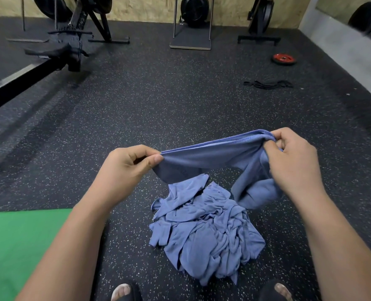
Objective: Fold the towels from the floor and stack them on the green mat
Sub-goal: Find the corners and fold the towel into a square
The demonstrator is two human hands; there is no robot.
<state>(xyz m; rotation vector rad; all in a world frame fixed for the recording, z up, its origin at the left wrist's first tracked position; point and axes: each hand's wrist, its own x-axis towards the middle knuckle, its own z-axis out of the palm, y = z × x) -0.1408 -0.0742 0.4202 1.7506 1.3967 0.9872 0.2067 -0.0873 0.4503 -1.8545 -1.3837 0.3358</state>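
Nearest to me, at the bottom edge, are two feet in dark sandals, the left foot [123,292] and the right foot [282,290], toes pointing forward. Just ahead of them one crumpled pile of blue towels [204,231] lies on the speckled black floor [158,101] (I cannot count how many are tangled in it). To the left of the pile, apart from it, is one green mat [17,246], only its corner in view. Above the pile two bare hands hold up one blue towel [210,157] clear of the floor. The left hand [126,168] has its grip closed on one end, thumb and forefinger pinching the edge. The right hand [293,161] has its grip closed on the other end, fingers curled over bunched cloth. The towel's long axis runs left to right, its top edge stretched between the hands and higher at the right, where layered edges show; the rest sags below and hangs in a fold under the right hand. Farther off, on the right, lie some black bands [267,84] and one red weight plate [284,59]. One rowing machine [50,59] stretches away at the far left.
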